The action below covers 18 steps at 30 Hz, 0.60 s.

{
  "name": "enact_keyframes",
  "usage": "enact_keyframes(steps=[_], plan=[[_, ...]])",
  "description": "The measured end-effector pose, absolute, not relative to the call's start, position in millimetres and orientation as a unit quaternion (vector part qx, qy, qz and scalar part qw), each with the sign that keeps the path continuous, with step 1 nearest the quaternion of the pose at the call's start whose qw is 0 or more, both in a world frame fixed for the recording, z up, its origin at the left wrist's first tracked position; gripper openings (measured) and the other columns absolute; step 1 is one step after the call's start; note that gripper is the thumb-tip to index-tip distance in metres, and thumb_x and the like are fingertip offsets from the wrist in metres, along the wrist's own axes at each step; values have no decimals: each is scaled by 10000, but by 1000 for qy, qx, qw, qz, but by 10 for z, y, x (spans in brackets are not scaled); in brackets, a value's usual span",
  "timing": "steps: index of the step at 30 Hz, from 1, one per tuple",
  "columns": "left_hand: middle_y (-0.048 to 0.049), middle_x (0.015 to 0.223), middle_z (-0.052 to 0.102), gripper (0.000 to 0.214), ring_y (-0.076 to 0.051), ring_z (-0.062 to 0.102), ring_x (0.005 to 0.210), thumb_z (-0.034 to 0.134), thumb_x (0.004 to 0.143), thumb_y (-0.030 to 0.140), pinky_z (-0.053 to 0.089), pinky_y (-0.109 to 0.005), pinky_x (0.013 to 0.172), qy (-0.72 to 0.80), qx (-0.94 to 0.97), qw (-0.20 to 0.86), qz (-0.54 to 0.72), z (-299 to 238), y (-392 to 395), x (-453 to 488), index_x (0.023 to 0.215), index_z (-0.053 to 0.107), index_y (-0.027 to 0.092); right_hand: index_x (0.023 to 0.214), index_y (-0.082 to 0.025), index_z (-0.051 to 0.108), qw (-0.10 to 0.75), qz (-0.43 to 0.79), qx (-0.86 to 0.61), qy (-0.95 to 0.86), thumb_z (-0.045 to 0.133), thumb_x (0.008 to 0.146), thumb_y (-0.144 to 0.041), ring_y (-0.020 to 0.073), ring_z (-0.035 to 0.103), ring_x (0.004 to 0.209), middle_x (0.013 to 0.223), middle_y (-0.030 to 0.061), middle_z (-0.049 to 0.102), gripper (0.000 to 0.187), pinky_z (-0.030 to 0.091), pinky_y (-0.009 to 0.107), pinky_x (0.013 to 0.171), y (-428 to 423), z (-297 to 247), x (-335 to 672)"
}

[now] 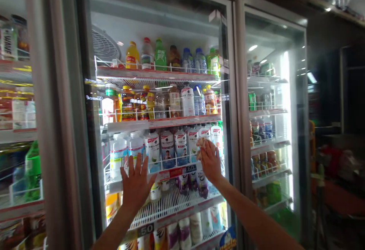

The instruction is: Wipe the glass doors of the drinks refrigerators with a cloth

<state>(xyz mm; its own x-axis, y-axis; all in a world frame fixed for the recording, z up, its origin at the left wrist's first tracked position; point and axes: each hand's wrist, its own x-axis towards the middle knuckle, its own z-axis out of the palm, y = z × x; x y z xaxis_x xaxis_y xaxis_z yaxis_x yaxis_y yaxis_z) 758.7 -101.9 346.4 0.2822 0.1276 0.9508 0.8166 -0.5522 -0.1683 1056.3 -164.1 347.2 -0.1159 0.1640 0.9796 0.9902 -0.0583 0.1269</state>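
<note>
Before me stands a drinks fridge with a closed glass door (159,18). My right hand (210,162) presses a crumpled, pale cloth (203,143) against the glass, in front of the row of white-labelled bottles (173,147). The cloth sticks out past the fingertips. Lower and to the left, my left hand (137,185) is spread with its fingers apart, at or close to the glass; whether it touches I cannot tell. It holds nothing. Behind it, inside the fridge, are clear bottles with blue and yellow labels (118,155).
Metal door frames (238,128) run upright on both sides of this door. Another glass-fronted section (268,101) with drinks is to the right, and more shelved drinks (21,109) show at the left. A dark area with blurred objects (339,166) lies at the far right.
</note>
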Motion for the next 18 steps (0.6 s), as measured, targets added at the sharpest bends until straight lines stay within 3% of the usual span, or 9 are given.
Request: enact_keyframes(steps=[3, 8, 11, 14, 18], plan=[[-137, 1536, 75, 738, -359, 19, 1403, 395, 908, 405, 84, -671, 1059, -333, -717, 331, -515, 3447, -1038, 7702, 1451, -78, 244, 1241, -165, 534, 395, -498, -534, -557, 398, 861, -130, 230, 156, 1409, 1443, 130, 379, 405, 178, 489, 1110, -1688, 3374, 10542], [-123, 1536, 100, 716, -351, 54, 1405, 383, 911, 443, 80, -664, 1064, -330, -706, 323, -537, 3463, -1062, 7723, 1456, -44, 260, 1271, -176, 508, 390, -481, -582, -527, 411, 878, -183, 249, 198, 1396, 1465, 128, 340, 405, 162, 503, 1101, -1681, 3649, 10456], [-107, 1537, 109, 692, -336, 64, 1407, 381, 915, 419, 83, -645, 1076, -329, -708, 314, -540, 3460, -1067, 7695, 1457, -24, 273, 1259, -167, 521, 379, -489, -576, -534, 400, 878, -163, 247, 172, 1404, 1448, 137, 368, 400, 175, 486, 1100, -1713, 3424, 10484], [-87, 1541, 96, 668, -318, 73, 1409, 371, 920, 392, 82, -622, 1091, -321, -714, 317, -535, 3439, -1049, 7664, 1457, -10, 286, 1271, -188, 510, 373, -507, -551, -548, 388, 883, -159, 228, 240, 1382, 1394, 130, 447, 407, 180, 477, 1105, -1729, 3257, 10693], [-75, 1543, 80, 646, -306, 74, 1411, 346, 925, 397, 71, -611, 1100, -313, -711, 328, -537, 3420, -1019, 7640, 1459, 2, 280, 1369, -190, 392, 447, -515, -563, -466, 357, 900, -179, 264, 298, 1352, 1413, 154, 405, 470, 268, 529, 1057, -1634, 3755, 11086]])
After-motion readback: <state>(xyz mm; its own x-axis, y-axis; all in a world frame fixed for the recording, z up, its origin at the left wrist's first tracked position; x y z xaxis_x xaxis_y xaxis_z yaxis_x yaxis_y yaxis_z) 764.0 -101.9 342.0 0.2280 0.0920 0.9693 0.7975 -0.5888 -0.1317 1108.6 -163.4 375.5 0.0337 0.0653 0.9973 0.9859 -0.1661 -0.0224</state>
